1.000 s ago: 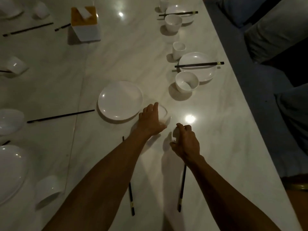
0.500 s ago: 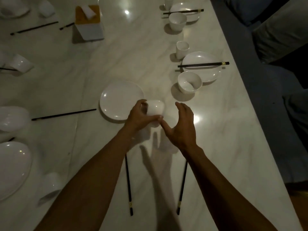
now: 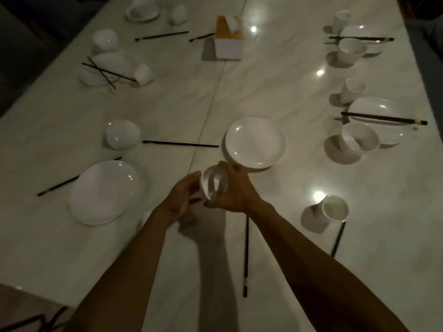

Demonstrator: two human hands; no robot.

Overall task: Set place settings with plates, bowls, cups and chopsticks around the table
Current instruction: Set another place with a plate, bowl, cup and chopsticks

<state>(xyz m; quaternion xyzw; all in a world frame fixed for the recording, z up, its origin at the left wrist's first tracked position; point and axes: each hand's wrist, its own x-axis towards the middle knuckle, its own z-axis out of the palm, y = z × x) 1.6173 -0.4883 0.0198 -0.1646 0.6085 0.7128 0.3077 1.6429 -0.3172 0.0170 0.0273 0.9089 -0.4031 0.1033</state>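
I hold a small white bowl (image 3: 214, 185) between both hands just above the marble table (image 3: 275, 87). My left hand (image 3: 181, 200) cups its left side and my right hand (image 3: 236, 191) wraps its right side. A white plate (image 3: 255, 142) lies just beyond the bowl. One black chopstick (image 3: 245, 256) lies under my right forearm. A second chopstick (image 3: 338, 240) lies farther right, below an upright white cup (image 3: 335, 208).
Along the right edge are two settings: a plate with chopsticks across it (image 3: 383, 118), a bowl (image 3: 359, 140) and a cup (image 3: 352, 89); farther back another bowl (image 3: 352, 50). On the left lie a plate (image 3: 105, 191), an overturned bowl (image 3: 123, 137), loose chopsticks (image 3: 179, 144) and a tissue box (image 3: 229, 41).
The bowl has come up off the table from my left hand alone into both hands. My right hand left the cup standing at the right. The view has swung left.
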